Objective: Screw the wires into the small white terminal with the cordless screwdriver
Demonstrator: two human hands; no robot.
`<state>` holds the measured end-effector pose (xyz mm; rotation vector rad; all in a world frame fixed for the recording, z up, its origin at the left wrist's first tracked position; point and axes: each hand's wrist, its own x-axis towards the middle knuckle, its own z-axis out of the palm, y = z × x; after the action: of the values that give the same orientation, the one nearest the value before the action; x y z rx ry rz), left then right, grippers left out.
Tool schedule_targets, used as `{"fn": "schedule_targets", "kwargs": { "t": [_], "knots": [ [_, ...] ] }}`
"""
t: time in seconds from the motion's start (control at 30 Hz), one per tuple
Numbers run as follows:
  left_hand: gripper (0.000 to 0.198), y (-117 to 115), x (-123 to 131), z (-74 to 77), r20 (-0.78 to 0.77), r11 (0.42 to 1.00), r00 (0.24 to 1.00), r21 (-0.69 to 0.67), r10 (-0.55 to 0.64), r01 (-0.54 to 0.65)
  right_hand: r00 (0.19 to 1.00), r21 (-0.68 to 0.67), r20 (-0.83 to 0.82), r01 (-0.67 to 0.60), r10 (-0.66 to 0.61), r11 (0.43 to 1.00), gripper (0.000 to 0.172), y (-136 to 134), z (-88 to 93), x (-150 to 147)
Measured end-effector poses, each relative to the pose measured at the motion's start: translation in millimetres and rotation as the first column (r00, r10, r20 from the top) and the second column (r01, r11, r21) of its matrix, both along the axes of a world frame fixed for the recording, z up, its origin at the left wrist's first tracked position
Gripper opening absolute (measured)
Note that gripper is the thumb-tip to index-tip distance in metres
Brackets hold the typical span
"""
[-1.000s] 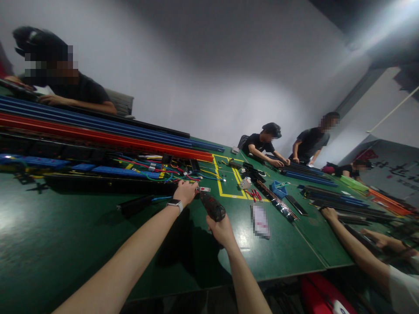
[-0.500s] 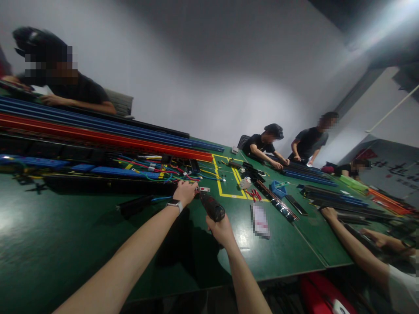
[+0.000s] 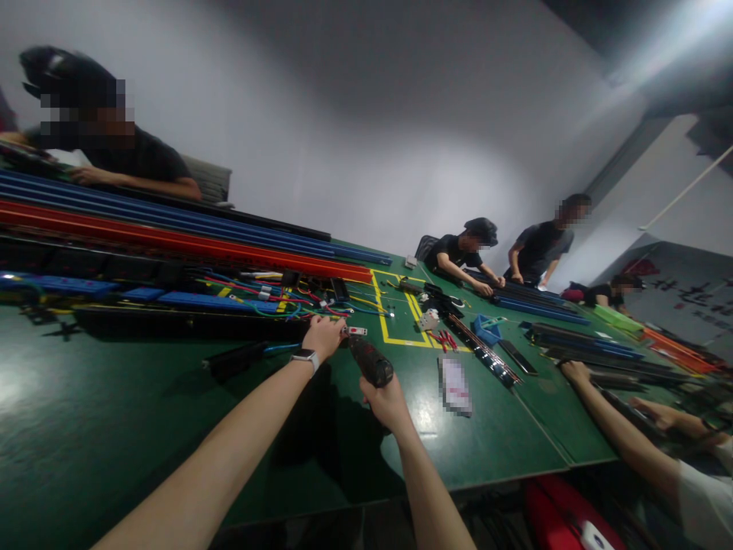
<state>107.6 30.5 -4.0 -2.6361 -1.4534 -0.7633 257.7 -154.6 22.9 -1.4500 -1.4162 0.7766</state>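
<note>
A black cordless power screwdriver is gripped in my right hand, its front end pointing away from me toward the fingers of my left hand. My left hand is closed at the right end of a long black rail; exactly what lies under its fingers is hidden. Just right of those fingertips, a small white piece with a red mark sticks out, close to the tool's tip. Loose coloured wires spread behind my left hand.
Red rails and blue rails lie along the back left. Right of my hands are red-handled pliers, a blue bin, a pixelated phone-shaped item and a copper-striped bar. A co-worker's arm reaches in from the right.
</note>
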Motion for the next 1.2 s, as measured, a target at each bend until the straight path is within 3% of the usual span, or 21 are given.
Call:
{"fn": "schedule_targets", "kwargs": {
  "t": [0.37,1.2],
  "knots": [
    [0.025,0.3,0.9,-2.5,-0.022,1.0,1.0,-0.001,-0.002,0.002,0.999,0.015,0.002,0.046,-0.046,0.999,0.028,0.2,-2.1,-1.9],
    [0.026,1.3,0.4,-3.0,-0.031,1.0,0.999,0.025,-0.011,0.011,0.999,0.011,0.0,0.048,-0.048,0.999,0.028,-1.7,0.0,-1.7]
  ]
}}
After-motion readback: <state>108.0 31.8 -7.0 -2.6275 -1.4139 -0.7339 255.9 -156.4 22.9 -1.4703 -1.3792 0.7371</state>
